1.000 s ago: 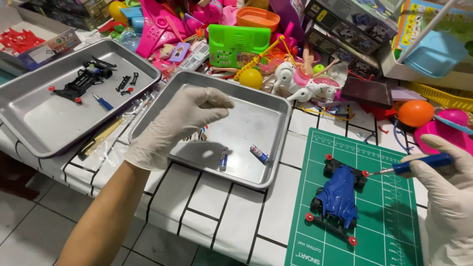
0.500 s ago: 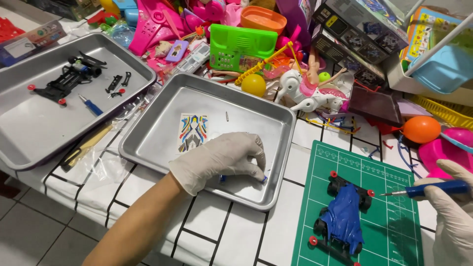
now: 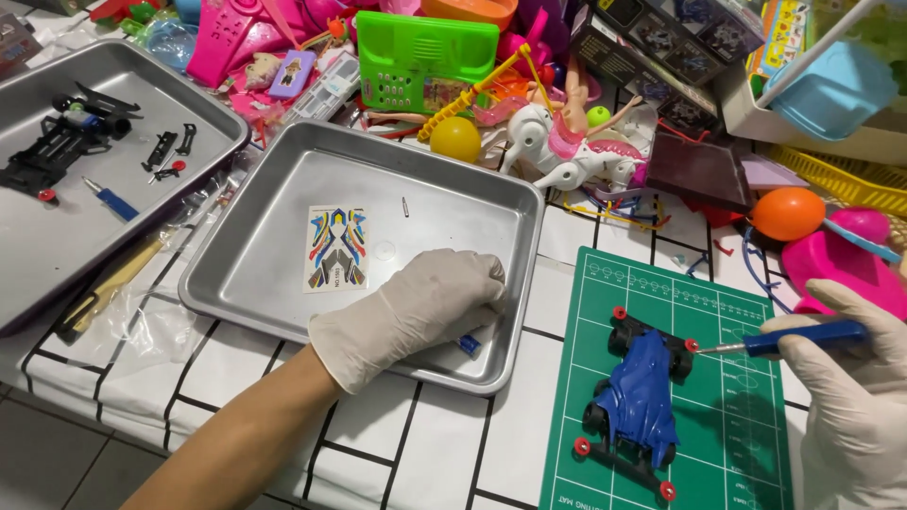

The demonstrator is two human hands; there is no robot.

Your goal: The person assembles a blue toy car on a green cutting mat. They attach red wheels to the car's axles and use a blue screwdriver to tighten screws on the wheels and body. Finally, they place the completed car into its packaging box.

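Reaching into the middle tray (image 3: 283, 198), the left hand (image 3: 425, 307) lay palm down on the tray floor near its front right corner. Its gloved fingers were curled downward over a small blue piece (image 3: 469, 344), which showed only at the edge of the hand; whether the fingers were pinching it, I could not tell. The right hand (image 3: 850, 397), also in a white glove, was closed around the blue handle of a screwdriver (image 3: 794, 338). The metal tip of this tool touched the red wheel hub at the right rear side of the car (image 3: 638, 401). The 2 hands were well apart, with the tray edge and a strip of tiled table (image 3: 444, 444) between them.

The blue car stood on a green mat (image 3: 746, 444), at the right of the tray. Inside the same tray, a sticker sheet (image 3: 336, 248) lay flat to the left of the hand, and a small pin (image 3: 405, 206) lay behind it. A second tray (image 3: 38, 255) stood at the far left and held a black chassis (image 3: 57, 142) and several small parts. Behind both trays, many colourful plastic toys (image 3: 529, 104) were piled together.
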